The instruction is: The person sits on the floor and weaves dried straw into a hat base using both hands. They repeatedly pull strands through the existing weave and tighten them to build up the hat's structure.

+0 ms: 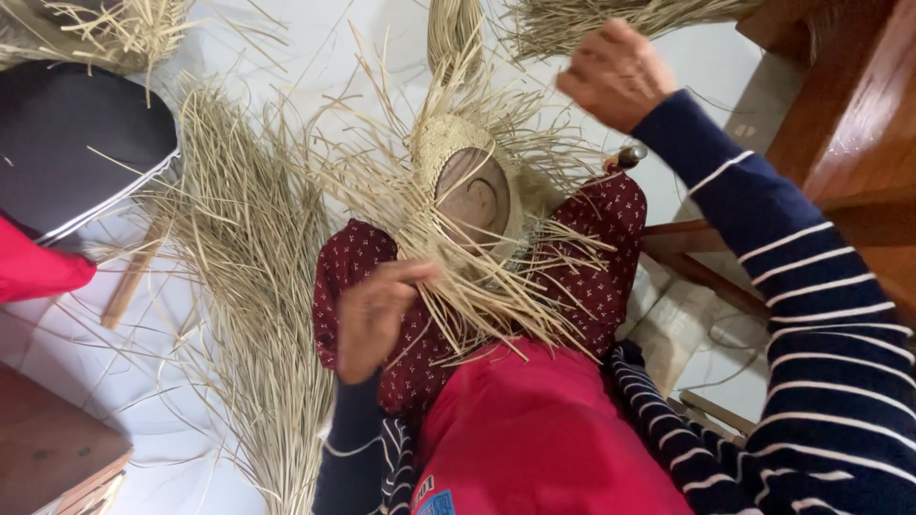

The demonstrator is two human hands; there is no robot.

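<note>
The woven straw piece [477,191] sits on the lap cloth [592,248]; a straw bundle [248,267] lies left on the floor [57,334].

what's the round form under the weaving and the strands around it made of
The round form looks like wood: brown, smooth, with grain rings. The strands look like dry straw or palm fibre: pale, matte, thin and stiff.

Two hands are up: the left hand [374,315] and the right hand [618,74]. One half-woven straw piece [448,143] sits over one rounded wooden block [474,197]. On the floor I count one big loose straw bundle [250,277], plus one dark cushion [76,143].
</note>
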